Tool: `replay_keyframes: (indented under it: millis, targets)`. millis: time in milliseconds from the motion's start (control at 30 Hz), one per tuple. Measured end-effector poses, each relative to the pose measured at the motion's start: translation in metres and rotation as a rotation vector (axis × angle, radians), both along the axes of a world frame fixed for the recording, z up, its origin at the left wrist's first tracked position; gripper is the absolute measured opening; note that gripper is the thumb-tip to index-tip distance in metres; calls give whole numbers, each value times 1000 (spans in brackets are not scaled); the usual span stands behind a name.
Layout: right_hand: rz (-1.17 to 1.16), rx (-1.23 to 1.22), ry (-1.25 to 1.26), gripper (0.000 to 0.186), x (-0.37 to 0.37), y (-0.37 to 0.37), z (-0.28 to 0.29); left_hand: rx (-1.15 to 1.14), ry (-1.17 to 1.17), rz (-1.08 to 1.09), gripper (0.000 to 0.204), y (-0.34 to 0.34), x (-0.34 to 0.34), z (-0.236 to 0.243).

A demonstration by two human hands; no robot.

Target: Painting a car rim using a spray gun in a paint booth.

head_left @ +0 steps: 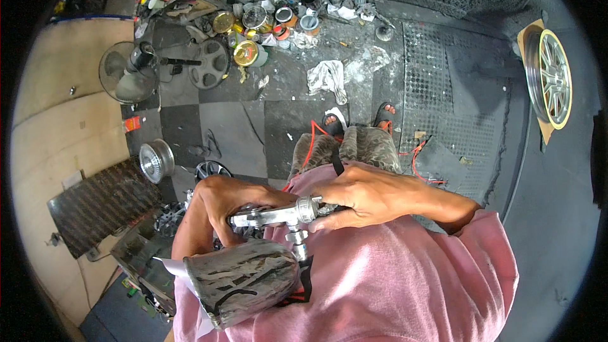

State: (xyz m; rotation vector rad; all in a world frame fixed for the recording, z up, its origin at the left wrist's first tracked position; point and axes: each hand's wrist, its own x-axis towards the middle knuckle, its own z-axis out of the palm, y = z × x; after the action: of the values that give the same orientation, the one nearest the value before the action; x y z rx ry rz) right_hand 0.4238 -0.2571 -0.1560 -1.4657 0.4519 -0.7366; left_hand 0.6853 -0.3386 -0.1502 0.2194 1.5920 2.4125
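In front of my pink shirt I hold a silver paint spray gun [269, 216] lying sideways. My left hand [221, 199] is closed around its handle side; part of the grip is hidden by the fingers. My right hand [364, 193] comes from the right, thumb and fingers closed about the ringed nozzle end [308, 209]. A short metal fitting joins the gun to a paint-smeared cup [247, 278], which is tilted at my lower left. A white sheet [172, 269] sticks out beside the cup's wide end.
A red hose [310, 145] passes my legs to the floor. Ahead stand several paint cans [247, 54], and a white rag [327, 79] lies nearby. At left are a fan [128, 73] and a wheel rim [156, 160]; another wheel rim [556, 80] stands at far right.
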Motion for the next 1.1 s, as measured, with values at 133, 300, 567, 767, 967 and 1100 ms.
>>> replay_keyframes:
  millis: [133,300,567,767,967,1100]
  targets:
    - [0,-216,196,39,-4,1,3,5,-25,-25,86,-2,1,2]
    - [-130,-222,260,56,-8,8,-6,-104,36,108,80,1,7,1]
    - [-283,-236,252,50,7,12,-8,-17,-47,43,89,-6,0,6]
    - [-209,-140,320,55,7,10,-2,-22,-51,60,92,-5,3,6]
    - [-268,-127,264,51,14,11,-2,-19,-15,75,96,-5,4,3]
    - [-202,-95,201,47,11,6,-2,-11,-20,110,99,-4,8,6]
